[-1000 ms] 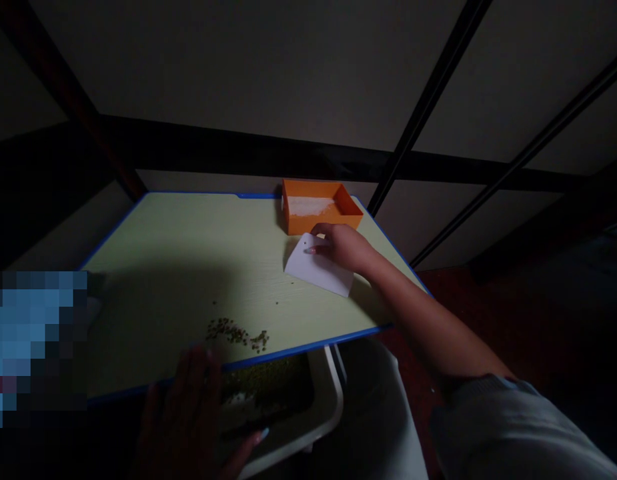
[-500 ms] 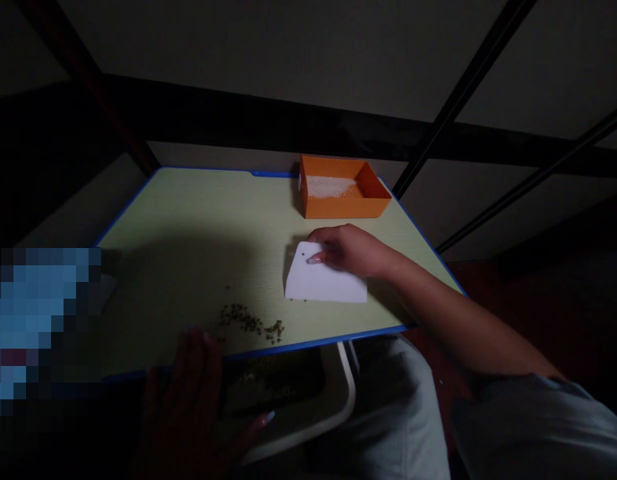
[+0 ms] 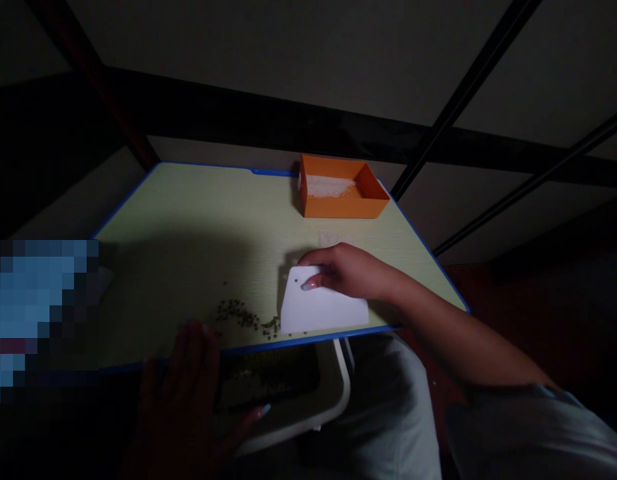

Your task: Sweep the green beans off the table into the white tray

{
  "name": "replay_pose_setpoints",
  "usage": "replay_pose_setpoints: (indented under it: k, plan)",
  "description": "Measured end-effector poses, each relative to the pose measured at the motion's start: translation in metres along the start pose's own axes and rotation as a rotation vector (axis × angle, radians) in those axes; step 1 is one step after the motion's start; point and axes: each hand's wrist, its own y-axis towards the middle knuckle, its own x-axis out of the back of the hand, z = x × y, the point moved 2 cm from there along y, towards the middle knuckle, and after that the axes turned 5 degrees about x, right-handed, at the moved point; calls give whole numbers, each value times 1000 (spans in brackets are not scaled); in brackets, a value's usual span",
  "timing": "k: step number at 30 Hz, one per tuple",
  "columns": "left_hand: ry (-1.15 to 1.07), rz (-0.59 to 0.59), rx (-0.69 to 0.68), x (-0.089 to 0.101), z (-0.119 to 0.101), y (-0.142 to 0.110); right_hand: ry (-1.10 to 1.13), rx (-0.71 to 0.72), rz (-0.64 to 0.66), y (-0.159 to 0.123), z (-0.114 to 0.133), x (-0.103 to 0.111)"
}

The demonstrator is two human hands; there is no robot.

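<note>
dim light, one person at a low, pale green surface (image 3: 188,200) with a blue rim. right hand (image 3: 333,272): fingers clamped on the upper edge of a flat white scraper (image 3: 323,310), thumb on the face turned toward the wearer, the other fingers mostly hidden behind it. the scraper stands tilted on the right half of the surface, its long lower edge down near the blue rim; a small dark hole shows in its upper left corner. just beside its lower left corner, a loose scatter of dark grains (image 3: 241,313) trails off leftward; a few strays lie by the lower edge. left hand (image 3: 183,380): in deep shadow at the near rim, fingers extended and loose, thumb spread wide, nothing seen in its grasp; whether the fingertips press on the surface, cannot tell. below the rim, between thumb and knee, a white tub (image 3: 344,393) with dark, greenish contents, too dim to identify. at the far right corner of the surface, an open orange box (image 3: 338,208) holding pale granules (image 3: 325,186); a thin patch of similar pale bits (image 3: 334,237) lies between box and right hand. reddish floor (image 3: 468,287) at right.
</note>
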Motion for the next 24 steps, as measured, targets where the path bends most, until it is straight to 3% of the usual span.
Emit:
replay_pose_setpoints:
  k: [13,24]
  plan:
    - [-16,-1,-4,-2,2,1,292,48,53,8,-17,-11]
    - [13,-9,-19,2,1,3,328,34,53,8,-20,-15]
